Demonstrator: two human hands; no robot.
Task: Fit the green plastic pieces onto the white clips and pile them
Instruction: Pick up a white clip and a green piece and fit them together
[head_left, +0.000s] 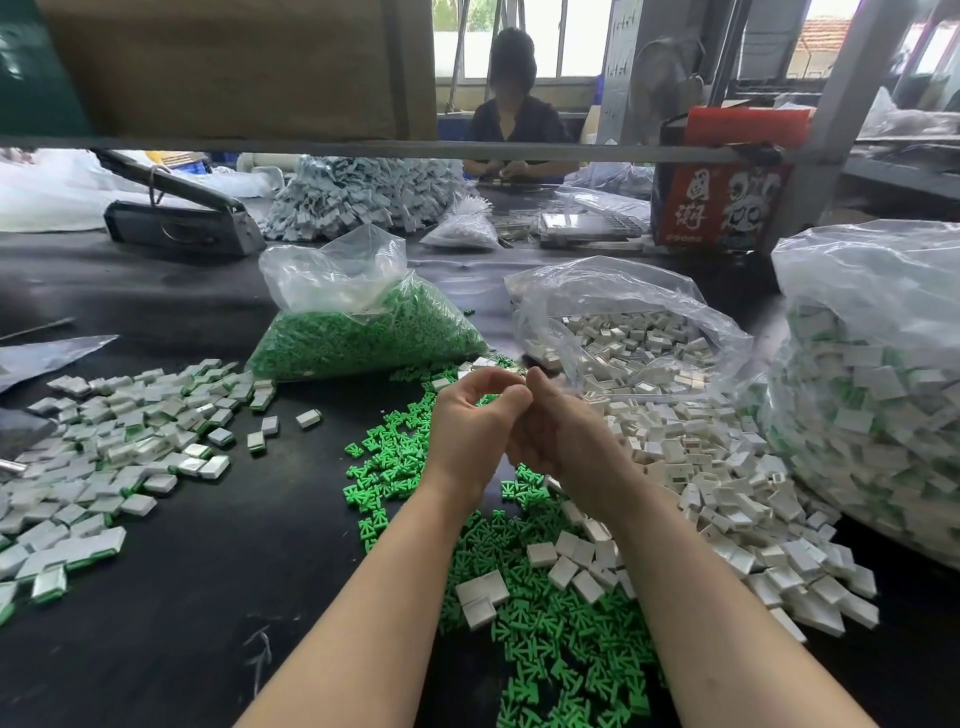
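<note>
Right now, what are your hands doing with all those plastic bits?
Left hand and right hand together, fingers curled; held piece hidden. Loose green plastic pieces beneath. Finished green-and-white pile left. Nothing blocking.

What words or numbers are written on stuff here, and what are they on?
"国潮": two large white Chinese characters on the red box standing at the far right of the table.
Small white marks under those characters on the same box: too small to read.
White sheet hanging by the window: lines of print, too blurred to read.

A red carton (722, 202) and what looks like a sealing machine (182, 218) flank a seated person (511, 104).
</note>
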